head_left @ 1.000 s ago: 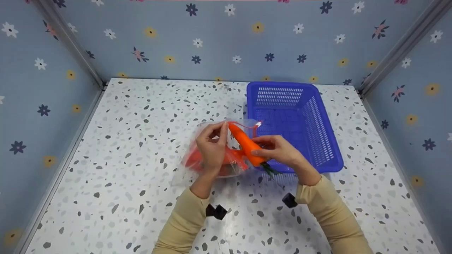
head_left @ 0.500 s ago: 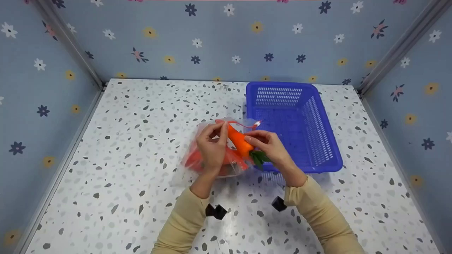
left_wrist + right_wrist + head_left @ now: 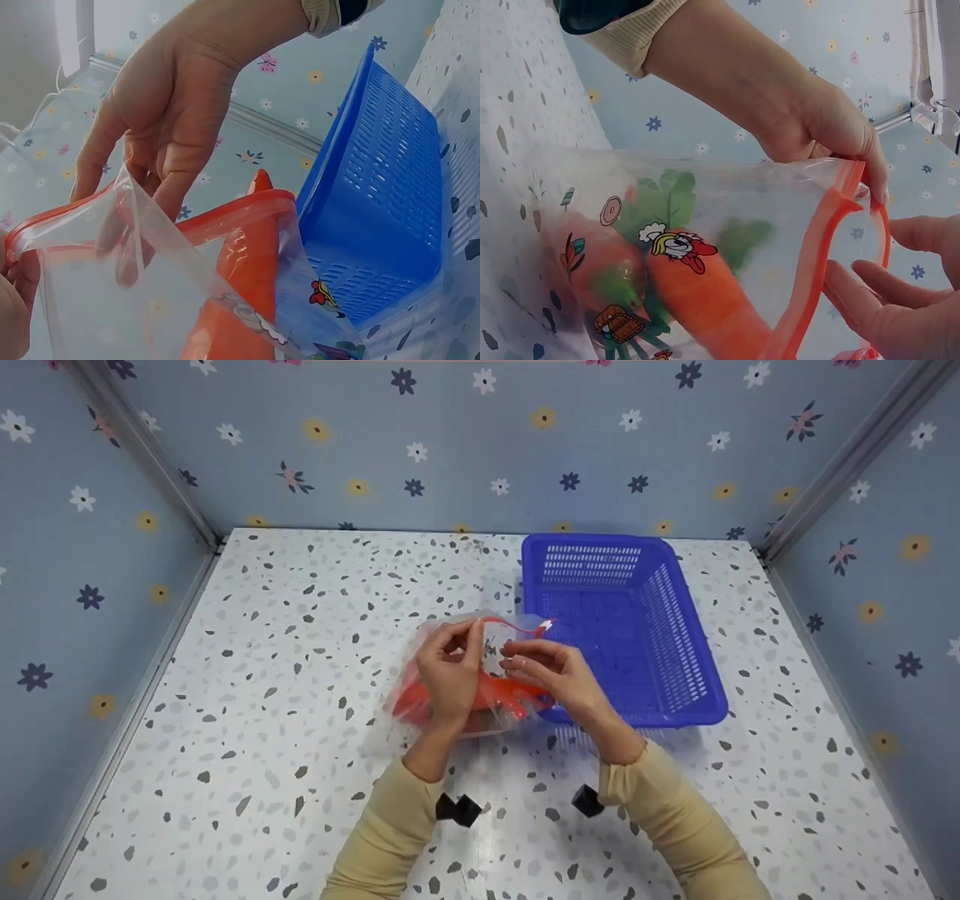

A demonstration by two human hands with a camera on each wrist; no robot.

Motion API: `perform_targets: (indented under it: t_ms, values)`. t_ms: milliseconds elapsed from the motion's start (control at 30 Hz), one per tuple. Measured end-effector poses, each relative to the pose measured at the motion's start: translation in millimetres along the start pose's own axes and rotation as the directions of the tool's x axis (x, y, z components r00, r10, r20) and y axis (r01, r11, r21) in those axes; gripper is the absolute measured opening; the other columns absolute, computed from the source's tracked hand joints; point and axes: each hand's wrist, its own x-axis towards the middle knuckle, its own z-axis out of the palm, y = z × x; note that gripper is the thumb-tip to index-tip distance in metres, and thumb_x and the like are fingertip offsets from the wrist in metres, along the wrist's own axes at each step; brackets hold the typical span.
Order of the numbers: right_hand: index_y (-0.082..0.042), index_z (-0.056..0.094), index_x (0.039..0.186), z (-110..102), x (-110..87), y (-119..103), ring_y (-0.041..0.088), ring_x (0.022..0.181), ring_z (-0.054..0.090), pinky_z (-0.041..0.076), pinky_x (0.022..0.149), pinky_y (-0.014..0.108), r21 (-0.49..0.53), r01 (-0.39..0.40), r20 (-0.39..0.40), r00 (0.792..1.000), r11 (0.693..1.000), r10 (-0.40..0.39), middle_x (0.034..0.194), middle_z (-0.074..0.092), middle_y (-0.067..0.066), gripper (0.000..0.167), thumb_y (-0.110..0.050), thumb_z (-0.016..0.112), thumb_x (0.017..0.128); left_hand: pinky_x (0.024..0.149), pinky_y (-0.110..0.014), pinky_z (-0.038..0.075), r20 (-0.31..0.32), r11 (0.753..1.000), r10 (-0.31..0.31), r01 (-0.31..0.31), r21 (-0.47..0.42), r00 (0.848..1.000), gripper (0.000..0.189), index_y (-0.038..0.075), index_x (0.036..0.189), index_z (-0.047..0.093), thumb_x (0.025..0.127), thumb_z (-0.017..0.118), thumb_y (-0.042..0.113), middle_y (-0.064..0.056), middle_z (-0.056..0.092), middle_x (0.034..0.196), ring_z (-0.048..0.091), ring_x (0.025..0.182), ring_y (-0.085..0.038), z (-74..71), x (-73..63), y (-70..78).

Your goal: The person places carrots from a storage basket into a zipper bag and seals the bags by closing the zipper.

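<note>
A clear zip bag (image 3: 420, 724) with a red-orange zip strip and cartoon prints lies in front of the left hand (image 3: 450, 675). The left hand pinches the bag's mouth edge between thumb and fingertips. Inside are a carrot (image 3: 712, 300) with green leaves and another orange vegetable (image 3: 592, 251) with a green top, blurred by the plastic. One carrot (image 3: 255, 240) has its tip poking above the zip strip in the left wrist view. The right hand (image 3: 559, 675) is at the bag's mouth, fingers fairly straight and holding nothing; some fingertips show through the plastic.
A blue-purple plastic basket (image 3: 716, 690) with slotted walls stands right of the bag, its near left corner close to the right hand. The speckled white table (image 3: 300, 607) is bordered by flower-patterned panels (image 3: 480, 442).
The right hand brought the carrot leftward into the bag, leaves trailing, and let go of it. Its fingers are now at the bag's mouth. The left hand kept its pinch in place.
</note>
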Motion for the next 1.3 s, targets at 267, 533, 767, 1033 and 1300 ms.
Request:
perform_targets:
  t_ms: [267, 533, 767, 1033, 1300]
  values:
    - [0.008, 0.057, 0.109, -11.9, -2.4, -8.2, 0.033, 0.095, 0.057, 0.046, 0.081, 0.041, -0.087, 0.068, -0.058, 0.996, 0.994, -0.073, 0.106, 0.058, 0.022, 0.030, -0.009, 0.060, 0.085, 0.048, -0.023, 0.043, 0.009, 1.000, -0.021, 0.021, -0.007, 1.000, 0.009, -0.001, 0.085, 0.068, 0.081, 0.063, 0.006, -0.005, 0.060, 0.071, 0.050, 0.061, -0.015, -3.2, 3.9, 3.7]
    - [0.009, 0.061, 0.102, -27.3, -0.4, -14.1, 0.030, 0.087, 0.058, 0.048, 0.078, 0.032, -0.175, 0.192, -0.136, 0.967, 0.966, -0.217, 0.097, 0.061, 0.020, 0.024, -0.004, 0.063, 0.081, 0.047, -0.020, 0.042, 0.009, 1.000, 0.007, -0.008, 0.010, 1.000, 0.006, -0.007, 0.081, 0.066, 0.078, 0.062, -0.004, -0.012, 0.059, 0.067, 0.050, 0.058, -0.011, -6.9, 12.8, 26.4]
    - [0.012, 0.060, 0.097, -41.3, 4.7, -15.4, 0.021, 0.083, 0.059, 0.050, 0.073, 0.028, -0.239, 0.245, -0.198, 0.935, 0.940, -0.294, 0.094, 0.059, 0.026, 0.022, 0.005, 0.064, 0.077, 0.044, -0.019, 0.041, 0.019, 0.999, 0.043, -0.043, 0.014, 0.999, 0.005, -0.012, 0.079, 0.064, 0.077, 0.060, -0.010, -0.016, 0.056, 0.062, 0.049, 0.054, -0.011, -8.7, 20.5, 43.5]
    - [0.016, 0.057, 0.099, -41.3, 7.2, -29.6, 0.030, 0.086, 0.057, 0.050, 0.074, 0.027, -0.331, 0.235, -0.183, 0.934, 0.914, -0.306, 0.095, 0.059, 0.025, 0.026, 0.012, 0.062, 0.075, 0.043, -0.020, 0.041, 0.057, 0.997, 0.066, -0.068, 0.025, 0.996, 0.005, -0.010, 0.078, 0.065, 0.078, 0.062, -0.007, -0.013, 0.057, 0.062, 0.048, 0.054, -0.010, -10.9, 27.1, 46.2]
    - [0.012, 0.059, 0.105, -47.7, 18.8, -33.1, 0.021, 0.091, 0.059, 0.049, 0.076, 0.029, -0.429, 0.212, -0.005, 0.971, 0.878, -0.237, 0.104, 0.058, 0.024, 0.029, 0.009, 0.063, 0.076, 0.043, -0.020, 0.041, 0.137, 0.994, 0.092, -0.100, 0.047, 0.986, 0.011, 0.000, 0.081, 0.068, 0.082, 0.062, 0.009, -0.002, 0.057, 0.065, 0.050, 0.055, -0.012, -14.2, 32.2, 26.0]
